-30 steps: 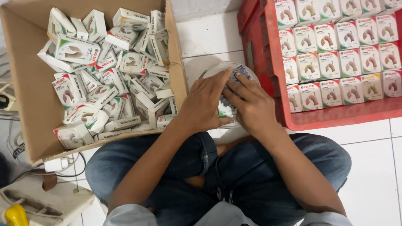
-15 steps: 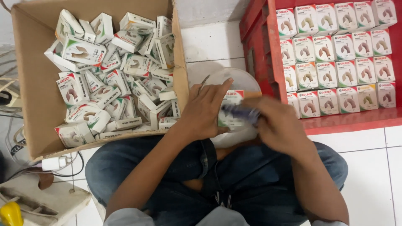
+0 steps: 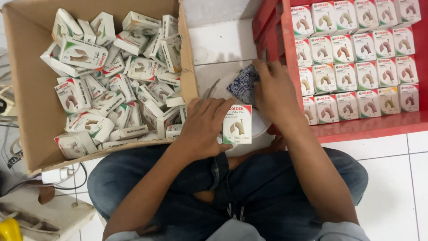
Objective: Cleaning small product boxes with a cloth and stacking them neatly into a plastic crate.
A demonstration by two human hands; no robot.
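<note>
While the person sat cross-legged on the tiles, the left hand point(image 3: 206, 129) gripped a small white box point(image 3: 237, 125) upright, fingers closed around its side, above a white bowl point(image 3: 263, 127). The right hand point(image 3: 275, 91) pinched a blue packet point(image 3: 244, 85), beside the red crate point(image 3: 285, 53). Loose boxes filled the cardboard carton point(image 3: 31, 111) to the left.

A big cardboard box point(image 3: 26, 111) full of little boxes point(image 3: 111, 80) sits on the floor at the left. A crate point(image 3: 285, 53) with neat rows of packs point(image 3: 356, 49) sits at the right. A round tub point(image 3: 254, 134) lies between them.
</note>
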